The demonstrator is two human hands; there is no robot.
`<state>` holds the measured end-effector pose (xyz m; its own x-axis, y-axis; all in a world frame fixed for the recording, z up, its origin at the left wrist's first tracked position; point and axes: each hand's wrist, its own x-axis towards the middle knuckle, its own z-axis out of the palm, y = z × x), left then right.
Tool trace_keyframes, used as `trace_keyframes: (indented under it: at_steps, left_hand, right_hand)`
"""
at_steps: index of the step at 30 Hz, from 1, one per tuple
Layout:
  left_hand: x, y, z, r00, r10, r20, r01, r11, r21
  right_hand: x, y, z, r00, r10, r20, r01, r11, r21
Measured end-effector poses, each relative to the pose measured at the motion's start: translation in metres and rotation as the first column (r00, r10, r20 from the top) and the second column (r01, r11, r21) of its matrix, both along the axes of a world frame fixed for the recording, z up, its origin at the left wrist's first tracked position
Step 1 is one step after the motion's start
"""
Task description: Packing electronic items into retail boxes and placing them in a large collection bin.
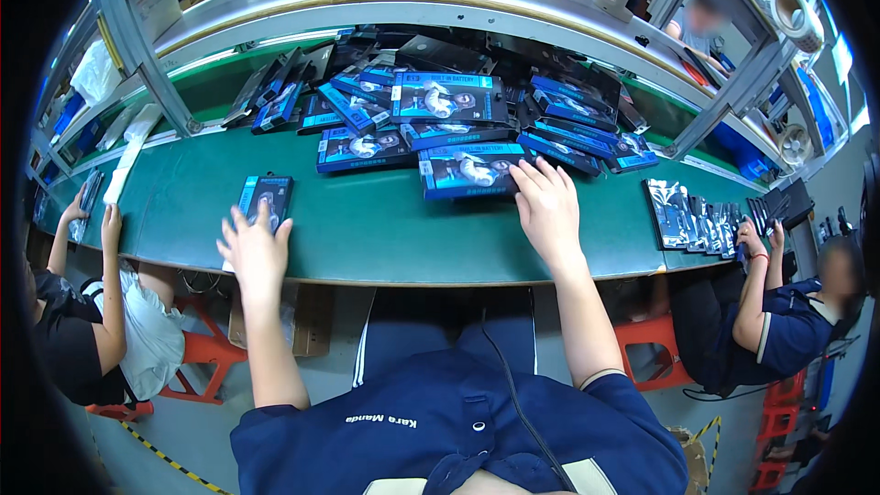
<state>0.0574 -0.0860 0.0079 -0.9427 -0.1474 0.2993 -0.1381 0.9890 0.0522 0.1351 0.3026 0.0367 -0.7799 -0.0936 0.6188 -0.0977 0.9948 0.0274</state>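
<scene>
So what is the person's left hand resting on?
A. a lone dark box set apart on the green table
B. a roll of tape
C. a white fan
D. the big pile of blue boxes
A: the left hand lies with its fingers on a single dark box that sits apart on the green table, while the right hand touches a blue box at the edge of the pile.

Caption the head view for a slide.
Left hand on a single dark box, right hand on a blue box beside the pile.
</scene>
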Motion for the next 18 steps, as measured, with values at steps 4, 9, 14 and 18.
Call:
trace_keyframes:
  at_steps: [4, 9, 14, 18]
  left_hand:
    - [0.051, 0.113, 0.049, 0.519, -0.746, -0.417, 0.854, 0.441, 0.275]
    - [0.092, 0.143, 0.002, 0.175, -0.984, 0.037, 0.975, 0.168, -0.144]
    - [0.066, 0.168, 0.047, 0.066, -0.984, -0.163, 0.998, 0.061, 0.032]
    - [0.022, 0.167, 0.085, 0.206, -0.979, 0.009, 0.928, 0.198, 0.314]
  right_hand:
    - [0.031, -0.011, -0.006, 0.914, 0.381, -0.136, -0.368, 0.923, 0.109]
    - [0.055, 0.078, -0.002, 0.980, 0.136, -0.146, -0.135, 0.991, 0.015]
    - [0.111, 0.244, -0.055, 0.650, -0.748, 0.133, 0.760, 0.634, -0.143]
    - [0.139, 0.222, -0.067, 0.534, -0.840, -0.098, 0.788, 0.537, -0.302]
